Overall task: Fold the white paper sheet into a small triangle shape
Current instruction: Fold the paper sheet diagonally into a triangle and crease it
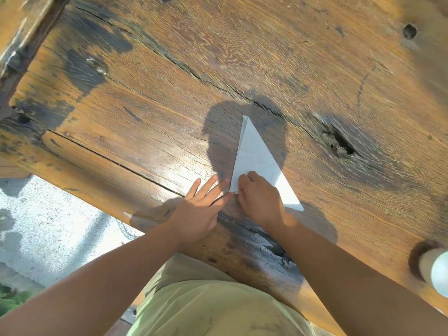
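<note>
I'm seeing the paper (257, 156) lying flat on the table (145, 98), just right of frame centre, already folded into a long triangle: sharp tip pointing toward the top of the frame, one corner at lower left by the hands, another corner sticking out lower right past the wrist. A thin folded strip is showing along its left edge. Right hand (260, 201) is sitting on the lower part of the paper, fingers curled under in a loose fist, pressing down at the lower-left corner; I can't tell if it's pinching the edge or just pushing on it. Left hand (200, 209) is lying flat on the wood just left of the paper, fingers spread fairly wide and extended, index tip touching or nearly touching the same corner. Both forearms are coming in from the bottom of the frame. The table is old cracked planks with dark stains and a knot hole at right. A pale cylinder (434, 270) is sitting at the lower right edge, well apart from the paper, too blurred to identify. Hard sunlight is throwing shadows of the head and arms over the work area.
</note>
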`<state>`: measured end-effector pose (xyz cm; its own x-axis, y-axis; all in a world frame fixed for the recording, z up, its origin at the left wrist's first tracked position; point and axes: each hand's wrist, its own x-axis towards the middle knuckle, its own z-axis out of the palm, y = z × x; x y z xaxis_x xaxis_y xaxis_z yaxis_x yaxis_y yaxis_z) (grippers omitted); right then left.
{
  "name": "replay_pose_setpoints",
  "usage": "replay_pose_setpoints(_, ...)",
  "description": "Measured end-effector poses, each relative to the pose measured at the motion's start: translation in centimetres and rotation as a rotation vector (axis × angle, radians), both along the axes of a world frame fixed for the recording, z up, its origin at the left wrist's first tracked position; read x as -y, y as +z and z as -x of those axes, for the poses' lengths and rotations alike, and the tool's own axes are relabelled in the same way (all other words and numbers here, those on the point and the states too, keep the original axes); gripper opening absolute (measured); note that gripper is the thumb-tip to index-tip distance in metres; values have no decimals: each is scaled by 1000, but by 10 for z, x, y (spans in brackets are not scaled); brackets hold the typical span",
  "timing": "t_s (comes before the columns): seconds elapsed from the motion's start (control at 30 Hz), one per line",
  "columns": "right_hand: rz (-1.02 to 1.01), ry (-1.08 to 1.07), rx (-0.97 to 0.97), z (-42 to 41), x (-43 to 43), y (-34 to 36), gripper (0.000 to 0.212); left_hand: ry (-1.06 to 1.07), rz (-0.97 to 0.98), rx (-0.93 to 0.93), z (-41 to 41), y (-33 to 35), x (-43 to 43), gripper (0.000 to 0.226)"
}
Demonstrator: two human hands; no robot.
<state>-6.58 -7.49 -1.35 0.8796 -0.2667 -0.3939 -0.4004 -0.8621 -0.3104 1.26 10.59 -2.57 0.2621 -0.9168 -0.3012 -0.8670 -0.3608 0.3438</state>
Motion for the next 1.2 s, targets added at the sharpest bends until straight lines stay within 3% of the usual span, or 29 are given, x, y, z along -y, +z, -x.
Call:
replay_pose_setpoints(0.63, -112, -87, -28, 0, 3, 1, 14, 7, -19, -58, -2, 11, 2, 54)
replay_pose_setpoints(0.87, -136, -133, -72, -9, 4, 3, 11, 3, -30, 20, -1, 9, 4, 69)
replay_pose_setpoints(1.2, -56, -99, -45, -7, 16, 12, 12, -17, -65, 53, 1, 18, 16, 64)
